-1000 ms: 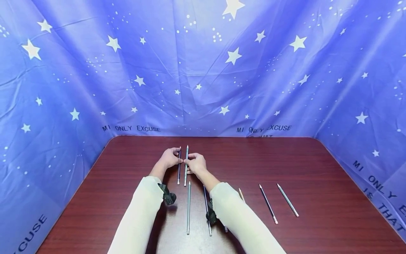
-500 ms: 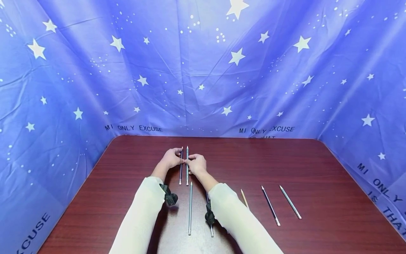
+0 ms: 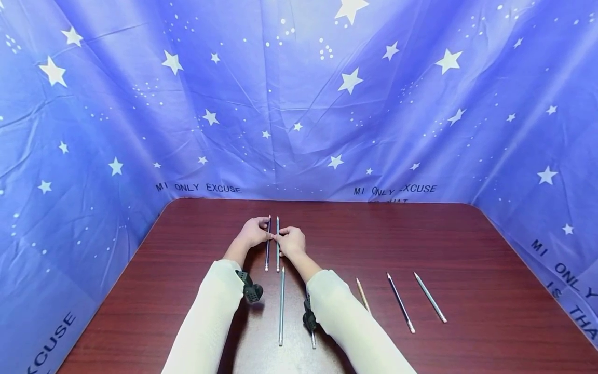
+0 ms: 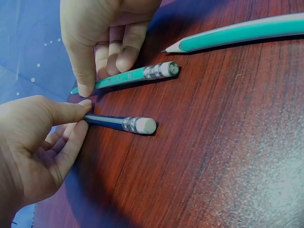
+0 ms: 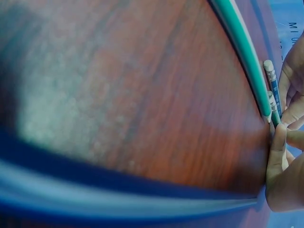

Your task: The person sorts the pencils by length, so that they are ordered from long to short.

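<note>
My left hand pinches a dark blue pencil between thumb and fingers, its white eraser end toward me. Just right of it, my right hand has thumb and fingertips on a green pencil, also eraser end toward me. Both pencils lie side by side with a narrow gap, near the far part of the table. The tips of my two thumbs come very close together between them. Nearer to me lies a second green pencil, its sharpened point facing away, below the pair.
Another blue pencil lies partly under the right wrist camera. To the right on the red-brown table are a tan pencil partly behind the sleeve, a dark pencil and a light green-grey pencil. A starry blue cloth surrounds the table.
The green pencil in my right hand has straightened from a slight slant to nearly parallel with the blue one. My thumbs have drawn closer together. The head view has shifted slightly.
</note>
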Demonstrator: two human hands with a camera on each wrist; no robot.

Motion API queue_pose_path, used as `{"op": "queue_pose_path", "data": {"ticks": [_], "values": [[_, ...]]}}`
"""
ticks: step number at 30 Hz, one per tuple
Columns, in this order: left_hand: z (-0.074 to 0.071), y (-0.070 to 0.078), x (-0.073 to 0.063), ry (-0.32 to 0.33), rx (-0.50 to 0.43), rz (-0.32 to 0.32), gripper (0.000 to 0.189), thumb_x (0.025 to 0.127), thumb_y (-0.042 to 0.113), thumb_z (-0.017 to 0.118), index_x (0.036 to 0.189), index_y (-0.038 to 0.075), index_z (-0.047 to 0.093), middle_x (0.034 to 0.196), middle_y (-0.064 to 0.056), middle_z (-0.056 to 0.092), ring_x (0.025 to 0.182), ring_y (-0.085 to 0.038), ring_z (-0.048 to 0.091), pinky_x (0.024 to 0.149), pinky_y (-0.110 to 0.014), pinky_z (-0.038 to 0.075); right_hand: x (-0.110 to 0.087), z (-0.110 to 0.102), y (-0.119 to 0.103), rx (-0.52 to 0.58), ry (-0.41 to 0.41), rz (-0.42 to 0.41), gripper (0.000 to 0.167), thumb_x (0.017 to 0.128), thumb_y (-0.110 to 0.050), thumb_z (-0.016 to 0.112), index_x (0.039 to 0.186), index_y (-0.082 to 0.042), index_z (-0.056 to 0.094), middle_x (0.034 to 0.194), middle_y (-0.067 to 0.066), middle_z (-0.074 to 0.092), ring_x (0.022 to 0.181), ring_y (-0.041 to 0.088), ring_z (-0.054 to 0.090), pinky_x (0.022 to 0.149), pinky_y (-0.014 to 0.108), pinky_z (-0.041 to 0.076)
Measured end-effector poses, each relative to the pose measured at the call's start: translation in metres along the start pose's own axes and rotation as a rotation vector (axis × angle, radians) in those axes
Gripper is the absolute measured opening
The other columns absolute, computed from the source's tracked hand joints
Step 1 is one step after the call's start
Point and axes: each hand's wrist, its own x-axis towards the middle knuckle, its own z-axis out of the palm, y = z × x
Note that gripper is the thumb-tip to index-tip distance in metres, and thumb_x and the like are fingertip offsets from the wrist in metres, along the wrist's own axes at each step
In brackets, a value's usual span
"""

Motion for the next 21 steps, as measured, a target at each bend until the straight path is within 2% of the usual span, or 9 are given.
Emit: {"op": "queue_pose_path", "data": {"ticks": [5,11,16,21], "values": [[-0.0011,0.0001,-0.0014,0.002,0.009,0.01,0.059,0.08,0.008,0.069,0.134,0.001,0.048,0.119,-0.021,0.059,0.106,-0.031,0.057,0.09,-0.037,0.049,-0.0009,0.0011,0.0009,-0.021,0.007,-0.019,0.02,0.084,-0.019,0.07,0.099,-0.007,0.07,0.083,0.01,0.072,0.038,0.01,0.055,0.04,0.023,0.05],[-0.001,0.0006,-0.0014,-0.002,0.005,-0.006,0.059,0.081,0.008,0.07,0.135,0.003,0.047,0.12,-0.021,0.058,0.106,-0.03,0.056,0.089,-0.036,0.048,-0.0018,0.0004,0.0027,-0.028,-0.015,-0.038,0.017,0.085,-0.017,0.067,0.099,-0.006,0.069,0.084,0.009,0.072,0.037,0.007,0.052,0.04,0.022,0.05],[0.0006,-0.0003,-0.0006,-0.003,-0.002,-0.007,0.058,0.082,0.007,0.069,0.135,0.002,0.047,0.12,-0.021,0.058,0.101,-0.028,0.058,0.085,-0.032,0.05,-0.0017,-0.001,0.0038,0.022,-0.033,-0.032,0.016,0.086,-0.014,0.067,0.099,-0.004,0.069,0.083,0.01,0.07,0.038,0.009,0.051,0.041,0.023,0.051],[0.0,0.0005,-0.0006,-0.005,-0.045,-0.013,0.058,0.081,0.005,0.069,0.135,0.002,0.047,0.119,-0.022,0.057,0.097,-0.027,0.06,0.077,-0.026,0.052,-0.0011,-0.0032,0.0031,0.093,-0.045,-0.019,0.014,0.085,-0.01,0.066,0.097,-0.003,0.069,0.071,0.008,0.066,0.041,0.009,0.051,0.04,0.024,0.051]]}}
